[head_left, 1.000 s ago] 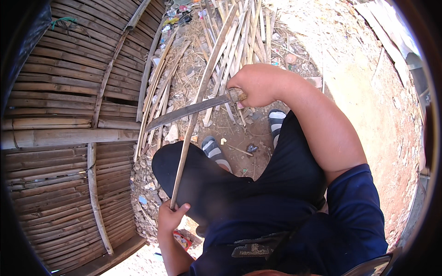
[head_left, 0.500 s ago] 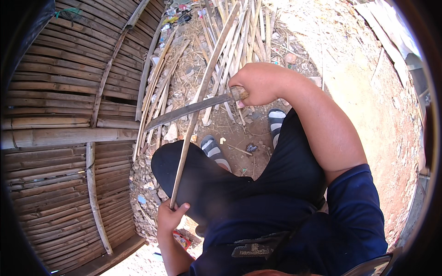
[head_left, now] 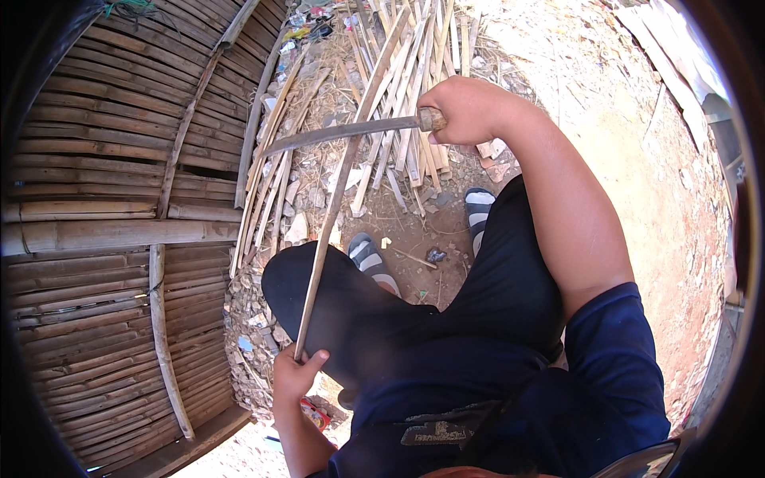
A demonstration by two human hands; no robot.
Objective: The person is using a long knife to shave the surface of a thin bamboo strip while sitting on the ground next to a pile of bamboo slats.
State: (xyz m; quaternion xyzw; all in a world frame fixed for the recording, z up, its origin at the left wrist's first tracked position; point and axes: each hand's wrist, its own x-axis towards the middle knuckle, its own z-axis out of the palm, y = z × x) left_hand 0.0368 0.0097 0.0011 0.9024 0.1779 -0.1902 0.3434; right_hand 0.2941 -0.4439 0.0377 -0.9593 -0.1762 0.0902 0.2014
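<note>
My left hand (head_left: 296,371) is closed round the near end of a long, thin bamboo strip (head_left: 322,251). The strip slants away over my left knee toward a heap of similar strips. In my right hand (head_left: 464,111), closed on a short wooden handle, is a machete (head_left: 343,132) with a long dark blade. Its blade points left and lies across the strip, well beyond my knee; whether the edge bites into the wood cannot be made out.
Split bamboo strips (head_left: 410,88) lie heaped on the littered ground ahead. A bamboo slat wall (head_left: 103,127) stands close on my left. My feet, in striped sandals (head_left: 370,261), rest on bare soil between my bent legs. Sunlit dirt (head_left: 661,239) stretches along the right.
My right hand and the machete have moved farther away along the strip, and the blade has turned closer to level. My left hand and the strip's near end have stayed put.
</note>
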